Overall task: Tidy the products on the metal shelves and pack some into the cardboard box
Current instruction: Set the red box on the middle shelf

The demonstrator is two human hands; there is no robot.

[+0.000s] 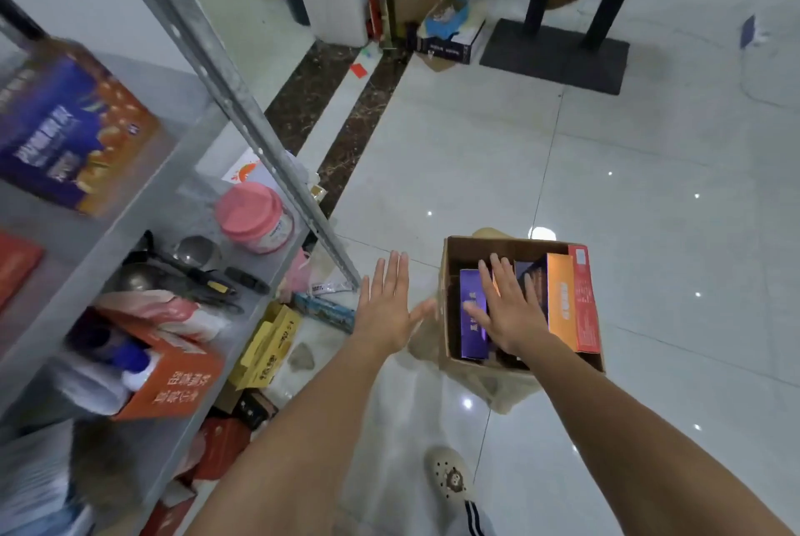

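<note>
An open cardboard box (450, 306) stands on the white tile floor, holding a purple carton (472, 321), an orange carton (561, 297) and a red carton (585, 297) on edge. My right hand (508, 306) hovers over the box with straight, spread fingers, above the purple carton. My left hand (385, 306) is spread flat in the air just left of the box, holding nothing. The metal shelves (143, 206) fill the left side, carrying a purple-and-orange product box (69, 124), a pink-lidded jar (255, 217) and an orange open carton (173, 379).
Metal ladles and dark tools (190, 267) lie on the middle shelf. A yellow carton (268, 345) and other boxes sit on the floor under the shelves. A black stand base (558, 54) and a pile of clutter (433, 15) are at the back. My shoe (450, 479) is below.
</note>
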